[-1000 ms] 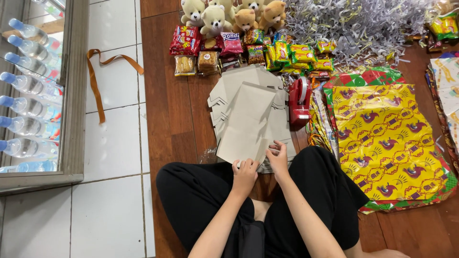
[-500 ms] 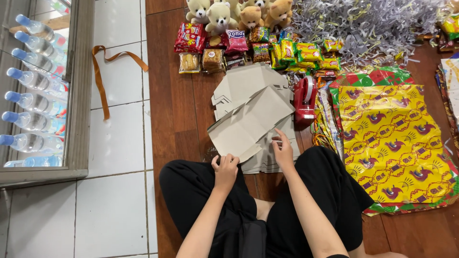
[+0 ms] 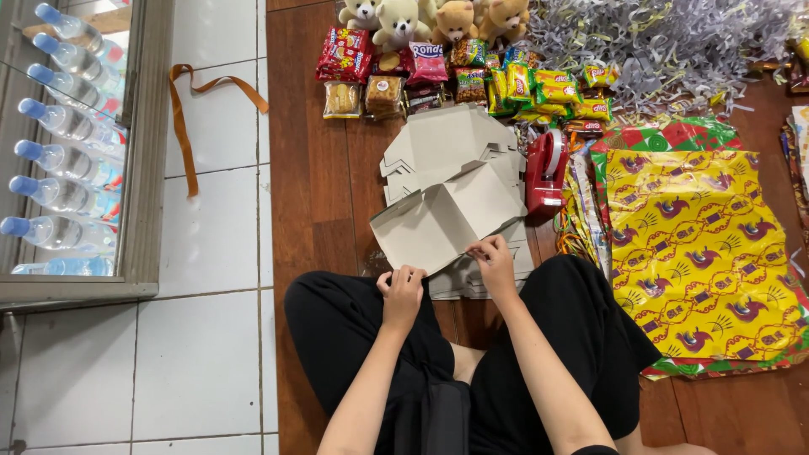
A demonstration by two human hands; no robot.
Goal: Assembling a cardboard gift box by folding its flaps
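Note:
I sit cross-legged on a wooden floor in black trousers. Both hands grip the near edge of a flat grey cardboard box blank (image 3: 447,215), tilted and partly folded. My left hand (image 3: 402,291) pinches its lower left corner. My right hand (image 3: 493,261) pinches the lower right edge. Under it lies a stack of more flat grey box blanks (image 3: 447,139), reaching toward my knees.
A red tape dispenser (image 3: 546,173) lies right of the stack. Yellow patterned wrapping paper (image 3: 699,244) is spread at the right. Snack packets (image 3: 463,84), teddy bears (image 3: 438,17) and shredded silver paper (image 3: 666,42) line the far side. A bottle cooler (image 3: 67,143) and an orange ribbon (image 3: 190,118) are at the left.
The top box blank has swung and folded, its far side now raised. My left hand moved right along its near edge; my right hand shifted slightly toward it.

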